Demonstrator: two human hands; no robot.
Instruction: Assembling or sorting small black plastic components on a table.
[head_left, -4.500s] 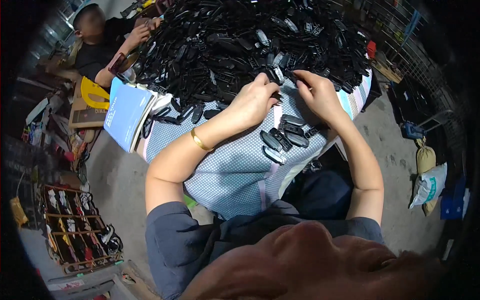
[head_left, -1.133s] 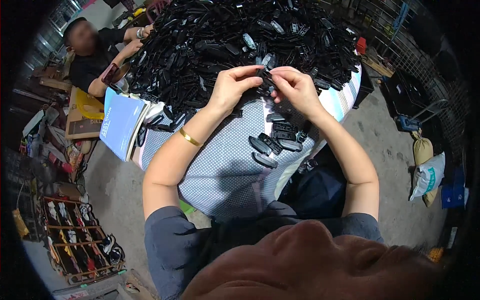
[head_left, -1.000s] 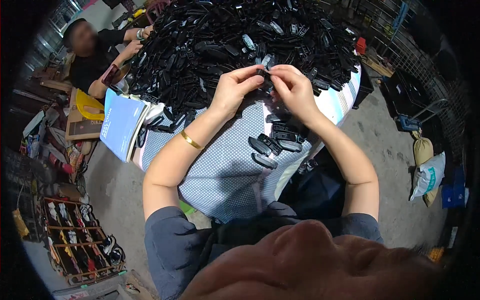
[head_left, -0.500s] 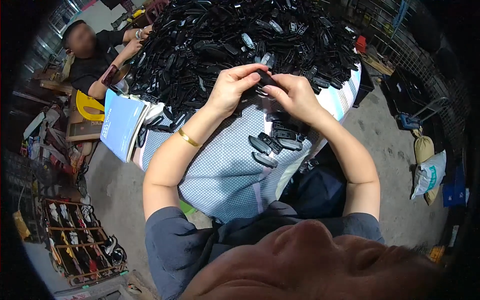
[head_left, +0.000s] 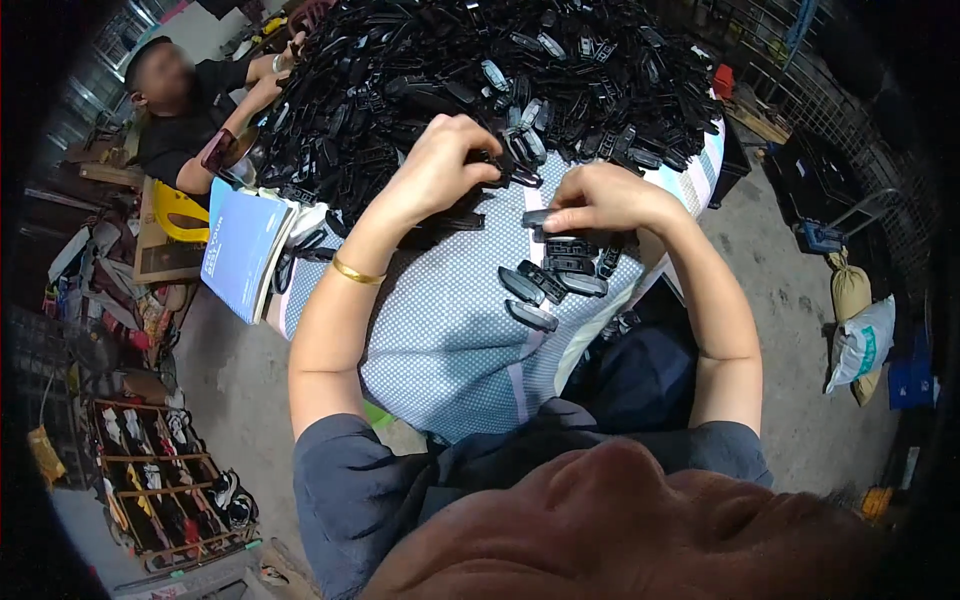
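Note:
A big heap of small black plastic pieces (head_left: 400, 90), long and oval with slotted undersides, covers the far part of a patterned cloth (head_left: 440, 310); I cannot make out their exact kind. At the heap's near edge is my left hand (head_left: 440, 170), thumb and forefinger apart beside several loose pieces, with nothing visible between them. My right hand (head_left: 610, 198) pinches one black plastic piece (head_left: 537, 218) between thumb and fingers, low over the cloth. Just nearer to me, a small group of pieces (head_left: 565, 262) lies on the cloth, partly under that hand. Another piece (head_left: 531, 315) lies closest to me.
A blue book (head_left: 240, 250) rests at the cloth's left edge, near a yellow plastic object (head_left: 178, 212). Beyond it a person in black (head_left: 185, 120) works at the heap's left side. Sacks (head_left: 862, 340) stand on the floor at right, a wooden rack (head_left: 165, 480) at lower left.
My hands, together over one piece before, have parted. The left moved away to the heap's edge; the right came down toward the small group with a piece in its fingers.

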